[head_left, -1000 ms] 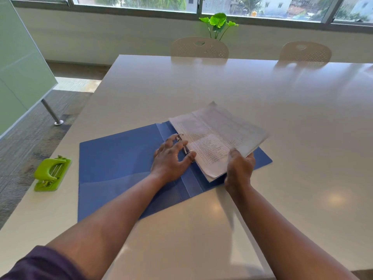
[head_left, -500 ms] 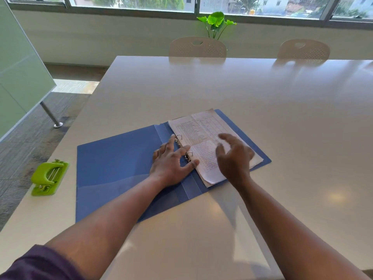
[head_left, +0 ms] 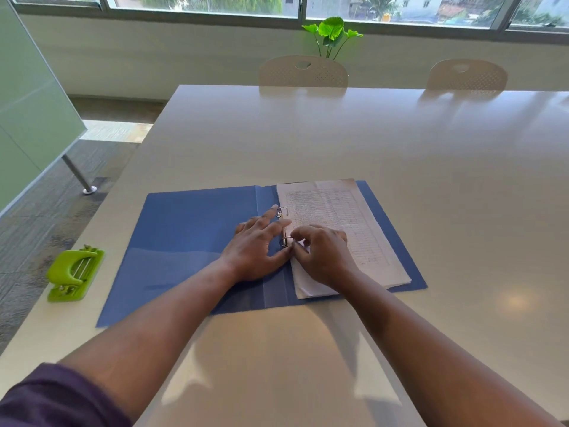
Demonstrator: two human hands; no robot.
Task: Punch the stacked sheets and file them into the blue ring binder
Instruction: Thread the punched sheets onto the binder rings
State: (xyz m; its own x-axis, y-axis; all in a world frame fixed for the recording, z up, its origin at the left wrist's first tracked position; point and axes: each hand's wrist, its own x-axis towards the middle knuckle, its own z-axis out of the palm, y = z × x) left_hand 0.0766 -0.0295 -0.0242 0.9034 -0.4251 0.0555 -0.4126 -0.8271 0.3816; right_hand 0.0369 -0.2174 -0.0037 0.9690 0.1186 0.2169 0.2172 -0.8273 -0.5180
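The blue ring binder [head_left: 197,241] lies open flat in the middle of the frame on the table [head_left: 431,180], with the stacked sheets [head_left: 348,229] on its right half, seemingly threaded on the metal rings [head_left: 284,226] at the spine. The left hand [head_left: 255,251] rests spread-fingered beside the rings, thumb touching the lower one, while the right hand [head_left: 323,257] has its fingers curled at that lower ring, though I can't tell if it's pinching ring or paper. I'd guess the paper's light and floppy and tears easily at the holes, so press the rings rather than tug the sheets.
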